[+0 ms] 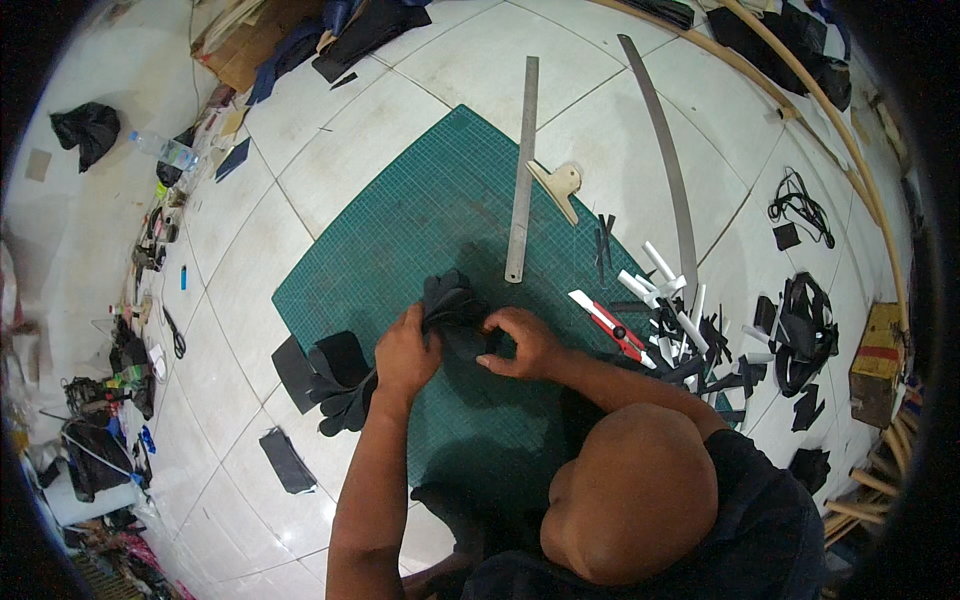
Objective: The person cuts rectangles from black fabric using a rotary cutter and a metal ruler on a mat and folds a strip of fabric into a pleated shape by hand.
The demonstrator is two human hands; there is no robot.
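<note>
Over the green cutting mat (pixel 370 245), my left hand (pixel 407 352) is closed on a fanned bunch of black fabric pieces (pixel 452 305). My right hand (pixel 525 343) comes in from the right, thumb and forefinger curled round the bunch's right edge; its other fingers are partly hidden. Beside my left wrist lies another fanned stack of black pieces (pixel 340 385), partly off the mat. A steel ruler (pixel 524 170) rests on the mat beyond my hands, touching a beige bulldog-type clip (pixel 556 188). Right of my right hand is a red and white utility knife (pixel 610 328).
White rolled strips and black scraps (pixel 690 335) are heaped on the right. A long curved metal ruler (pixel 665 160) lies on the tiles. Scissors (pixel 175 335) and a dark rectangular piece (pixel 287 460) lie left. A cardboard box (pixel 877 365) and cane poles (pixel 850 150) line the right side.
</note>
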